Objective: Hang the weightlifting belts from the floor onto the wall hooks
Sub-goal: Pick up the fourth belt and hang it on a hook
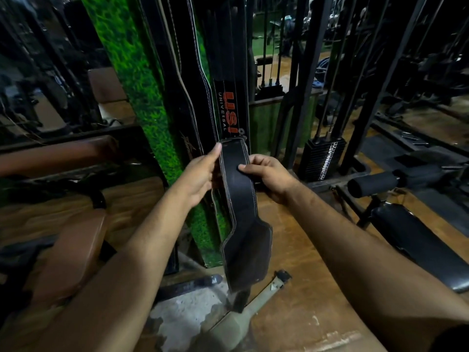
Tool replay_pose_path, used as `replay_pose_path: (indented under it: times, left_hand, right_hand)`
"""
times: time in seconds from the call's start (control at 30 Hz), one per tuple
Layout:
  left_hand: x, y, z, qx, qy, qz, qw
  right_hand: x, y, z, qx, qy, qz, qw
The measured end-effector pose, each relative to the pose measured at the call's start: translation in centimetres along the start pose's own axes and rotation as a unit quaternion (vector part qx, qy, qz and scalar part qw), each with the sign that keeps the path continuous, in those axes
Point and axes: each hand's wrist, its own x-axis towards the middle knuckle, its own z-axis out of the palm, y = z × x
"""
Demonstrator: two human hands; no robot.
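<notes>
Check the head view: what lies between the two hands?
The black belt, held upright between the left hand and right hand; both grip its upper part.

The tops of the black stitched leather belts hanging on the green wall (177, 59) run past the upper edge. The held black belt (238, 196) hides both hands' fingers behind it.

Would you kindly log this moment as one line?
left hand: grips black belt | right hand: grips same belt | belt: off floor, unhung
</notes>
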Motion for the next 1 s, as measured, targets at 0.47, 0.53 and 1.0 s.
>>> replay_pose_path:
  times: [0.47,0.53,1.0]
  left_hand:
    - [-2.2,0.3,1.3,0.050,0.029,0.147,0.987]
    - [-2.2,2.5,0.6,0.049,0.057,0.159,0.984]
    - [-1.3,17.0,-3.0,0.006,0.130,0.371,0.919]
  right_hand:
    - [1.5,-4.2,1.9,-0.050,0.070,-0.143,0.986]
    - [2.1,-4.9,2.5,-0.082,0.058,-0.166,0.981]
    - [4.7,-16.7,7.9,-0.176,-0.100,-0.177,0.963]
